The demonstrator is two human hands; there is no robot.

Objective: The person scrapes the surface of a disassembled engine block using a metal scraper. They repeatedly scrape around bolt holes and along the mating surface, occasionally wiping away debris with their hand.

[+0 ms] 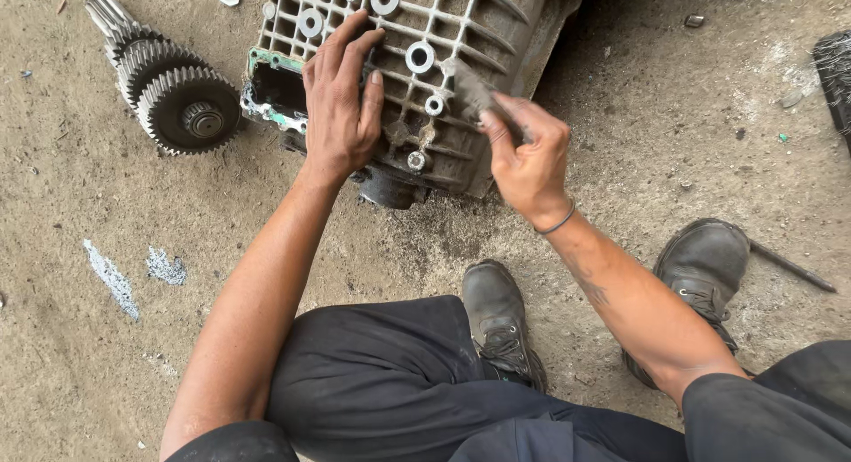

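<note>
L hand (341, 103) flat on ribbed housing (443, 36) – fingers spread, R hand (527, 156) pinching grey scraper (479, 94) against it, gear shaft (168, 85) nearby on floor (106, 356)

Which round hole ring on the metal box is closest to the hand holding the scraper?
The small ring, just left of the right hand. The other rings sit higher up.

A toothed gear shaft (168, 85) lies on the dirt floor (106, 205), upper left, with pale paint smears (115, 280) on the ground below it. A thin metal rod (792, 267) rests at right, just beside a worn black boot (705, 262); a second boot (498, 316) sits near centre.
</note>
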